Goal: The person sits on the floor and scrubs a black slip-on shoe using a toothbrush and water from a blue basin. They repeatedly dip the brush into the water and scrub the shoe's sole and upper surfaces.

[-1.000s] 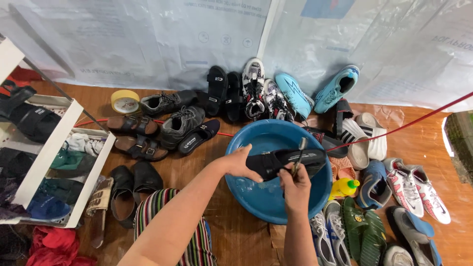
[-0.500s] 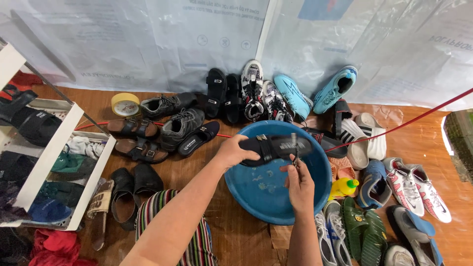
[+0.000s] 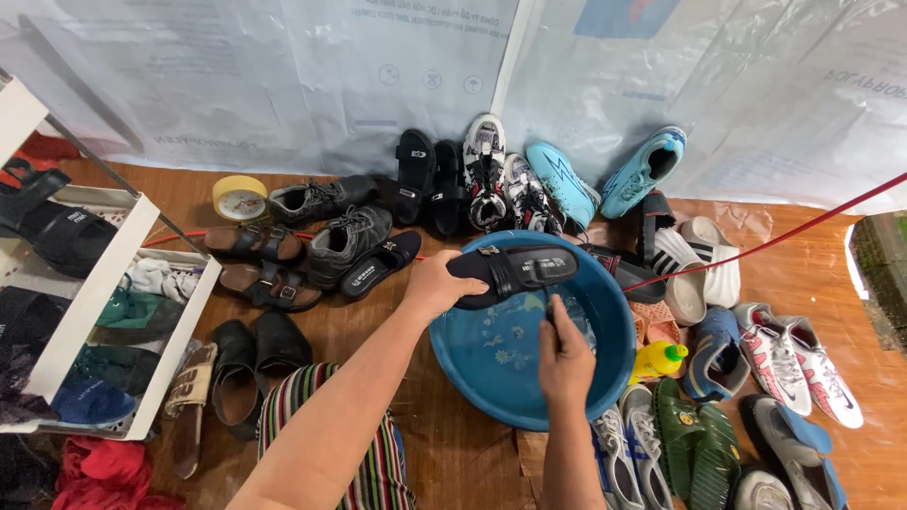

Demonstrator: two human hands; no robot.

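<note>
My left hand [image 3: 436,286] grips the heel end of a black sandal [image 3: 515,271] and holds it level over the far side of a blue basin [image 3: 605,382] with a little water in it. My right hand [image 3: 565,361] is closed around a thin dark-handled tool, probably a brush, whose tip points up at the underside of the sandal. Both forearms reach in from the bottom of the view. A matching black sandal [image 3: 381,263] lies on the wooden floor just left of the basin.
Many shoes ring the basin: brown sandals [image 3: 255,263], grey sneakers [image 3: 338,227], turquoise shoes [image 3: 605,179], white slides [image 3: 694,264], green clogs [image 3: 694,444]. A yellow bottle [image 3: 658,360] lies at the basin's right. A white rack [image 3: 90,312] stands left. A red cord [image 3: 756,244] crosses right.
My left hand has lifted the black sandal up and toward the basin's far rim. My right hand has drawn back toward me, its tool now under the sandal.
</note>
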